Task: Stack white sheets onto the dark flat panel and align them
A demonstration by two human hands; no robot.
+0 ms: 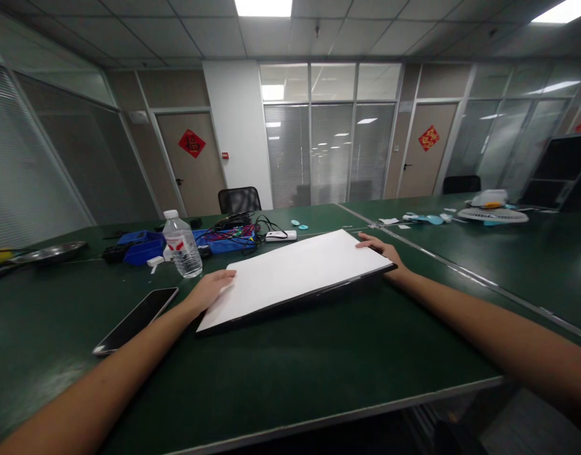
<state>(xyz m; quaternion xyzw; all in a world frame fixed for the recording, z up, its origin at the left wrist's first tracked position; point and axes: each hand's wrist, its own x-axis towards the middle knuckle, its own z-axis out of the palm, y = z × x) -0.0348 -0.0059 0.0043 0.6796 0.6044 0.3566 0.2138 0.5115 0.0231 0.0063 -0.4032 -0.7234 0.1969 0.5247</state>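
Observation:
A flat white board with a dark underside lies on the green table in front of me. My left hand grips the board's left edge, fingers on top of it. My right hand holds the right corner, fingers laid over the white face. The board's near edge looks slightly lifted off the table.
A black phone lies left of the board, and a clear water bottle stands behind it. Blue trays with cables, a metal dish and a white fan sit farther back. A black chair stands behind the table.

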